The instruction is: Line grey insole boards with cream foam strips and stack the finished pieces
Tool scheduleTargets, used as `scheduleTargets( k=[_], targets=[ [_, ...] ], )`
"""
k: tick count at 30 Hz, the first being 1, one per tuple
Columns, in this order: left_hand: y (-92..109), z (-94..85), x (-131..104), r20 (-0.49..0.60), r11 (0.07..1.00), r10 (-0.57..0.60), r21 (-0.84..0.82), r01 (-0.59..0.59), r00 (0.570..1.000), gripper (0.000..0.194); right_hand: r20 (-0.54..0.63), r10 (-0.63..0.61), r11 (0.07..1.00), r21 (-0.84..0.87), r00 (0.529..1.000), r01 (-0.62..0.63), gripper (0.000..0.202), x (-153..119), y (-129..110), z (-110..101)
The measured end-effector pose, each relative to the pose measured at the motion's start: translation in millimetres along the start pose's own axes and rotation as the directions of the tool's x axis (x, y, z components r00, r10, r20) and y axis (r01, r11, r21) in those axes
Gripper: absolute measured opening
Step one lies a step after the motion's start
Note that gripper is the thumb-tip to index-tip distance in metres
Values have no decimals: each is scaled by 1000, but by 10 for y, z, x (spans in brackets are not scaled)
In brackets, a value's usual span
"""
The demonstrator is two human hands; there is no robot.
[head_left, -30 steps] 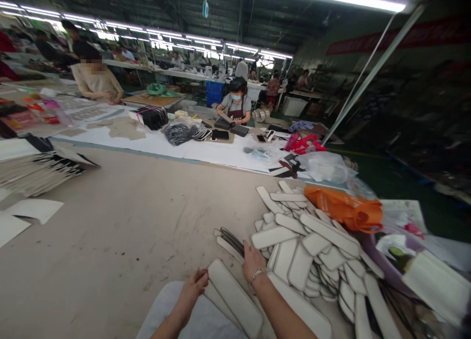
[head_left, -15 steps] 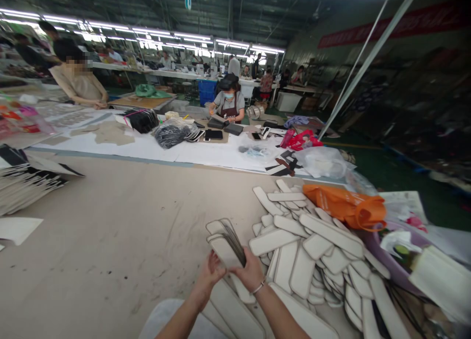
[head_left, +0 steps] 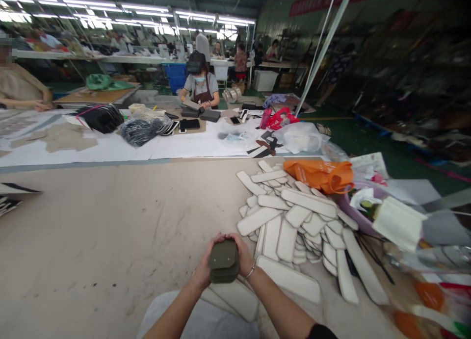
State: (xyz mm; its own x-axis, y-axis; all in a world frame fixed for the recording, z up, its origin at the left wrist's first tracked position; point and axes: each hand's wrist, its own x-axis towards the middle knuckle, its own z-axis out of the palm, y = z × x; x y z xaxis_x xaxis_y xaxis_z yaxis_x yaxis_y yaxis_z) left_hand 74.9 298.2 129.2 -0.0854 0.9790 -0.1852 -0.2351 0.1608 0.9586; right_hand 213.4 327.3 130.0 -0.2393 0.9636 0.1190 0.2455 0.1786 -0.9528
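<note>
Between my two hands is a stack of strap-like pieces with rounded corners (head_left: 224,261), its olive-brown face toward me and two small holes in the top piece. My left hand (head_left: 206,266) is wrapped around the stack's left side, fingers at its far edge. On the other side my right hand (head_left: 244,256), with a bracelet at the wrist, presses against it. Under the hands lie a few long cream pieces (head_left: 235,297). To the right spreads a loose pile of cream rounded pieces (head_left: 287,231), apart from my hands.
An orange bag (head_left: 320,174) and a purple basin (head_left: 355,214) with odds and ends border the pile. Across the beige table (head_left: 91,221), a white-covered table (head_left: 147,151) bears plastic bags and black bundles. A co-worker in an apron (head_left: 200,89) sits behind it.
The fanned stack, cream face showing before, is now squared up and turned so its olive-brown face shows. Both hands have closed around its sides. The view has swung right.
</note>
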Motion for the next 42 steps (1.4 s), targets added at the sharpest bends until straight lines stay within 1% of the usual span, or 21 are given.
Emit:
scheduleTargets(
  k=[2, 5, 8, 10, 11, 13, 15, 16, 17, 19, 22, 25, 28, 30, 32, 34, 36, 39, 40, 41, 42],
  targets=[
    [39, 43, 30, 10, 999, 32, 21, -32, 999, 30, -5, 24, 1000, -13, 1000, -24, 26, 15, 25, 1],
    [204, 96, 98, 5, 995, 17, 99, -17, 1000, 37, -4, 29, 1000, 1, 1000, -29, 32, 92, -51, 27],
    [470, 72, 112, -21, 972, 3, 236, 2, 1000, 47, 7, 73, 996, 50, 997, -73, 44, 153, -305, 69],
    [642, 8, 67, -71, 971, -38, 234, 53, 997, 45, 39, 111, 990, 84, 993, -114, 55, 131, -536, 88],
    [712, -36, 28, -81, 978, -89, 183, 103, 993, 44, 80, 121, 985, 111, 989, -129, 59, 93, -646, 91],
    [804, -142, -77, -45, 969, -248, -15, 248, 968, 43, 226, 135, 964, 193, 965, -180, 63, -30, -807, 81],
    [830, -261, -214, 49, 883, -408, -232, 408, 912, 45, 397, 163, 923, 263, 903, -282, 58, -180, -852, 48],
    [823, -317, -289, 84, 826, -470, -310, 471, 879, 45, 444, 194, 897, 281, 875, -341, 56, -242, -833, 24],
    [807, -365, -365, 104, 773, -520, -365, 519, 848, 44, 457, 233, 870, 297, 859, -394, 55, -283, -793, -2],
    [761, -420, -506, 118, 700, -584, -428, 572, 803, 40, 397, 309, 801, 382, 864, -462, 57, -269, -694, -60],
    [692, -372, -644, 145, 639, -631, -460, 616, 762, 36, 287, 344, 662, 601, 894, -448, 55, -6, -627, -152],
    [657, -220, -702, 229, 575, -667, -446, 685, 709, 41, 291, 246, 567, 730, 925, -381, 53, 333, -712, -227],
    [649, -99, -754, 303, 542, -678, -409, 734, 670, 48, 364, 124, 552, 748, 923, -369, 61, 465, -837, -231],
    [642, -77, -815, 354, 530, -661, -403, 746, 661, 51, 418, 114, 571, 715, 901, -404, 67, 403, -891, -193],
    [619, -89, -899, 415, 513, -635, -404, 757, 651, 52, 423, 159, 590, 684, 892, -430, 71, 267, -915, -145],
    [581, -108, -999, 465, 494, -614, -404, 770, 638, 53, 372, 229, 592, 681, 900, -432, 72, 112, -923, -99],
    [537, -109, -1102, 508, 474, -598, -399, 785, 620, 55, 283, 291, 575, 711, 914, -403, 70, -30, -926, -49],
    [491, -64, -1225, 569, 443, -571, -394, 805, 592, 63, 166, 315, 563, 760, 935, -325, 64, -190, -931, 47],
    [487, -41, -1249, 575, 432, -564, -406, 805, 593, 63, 148, 317, 571, 759, 937, -313, 63, -227, -928, 82],
    [489, -18, -1263, 561, 426, -564, -432, 795, 607, 61, 137, 323, 587, 747, 936, -312, 63, -255, -923, 114],
    [497, 2, -1266, 523, 426, -572, -469, 774, 632, 57, 128, 332, 614, 723, 935, -317, 62, -275, -914, 142]
  ],
)
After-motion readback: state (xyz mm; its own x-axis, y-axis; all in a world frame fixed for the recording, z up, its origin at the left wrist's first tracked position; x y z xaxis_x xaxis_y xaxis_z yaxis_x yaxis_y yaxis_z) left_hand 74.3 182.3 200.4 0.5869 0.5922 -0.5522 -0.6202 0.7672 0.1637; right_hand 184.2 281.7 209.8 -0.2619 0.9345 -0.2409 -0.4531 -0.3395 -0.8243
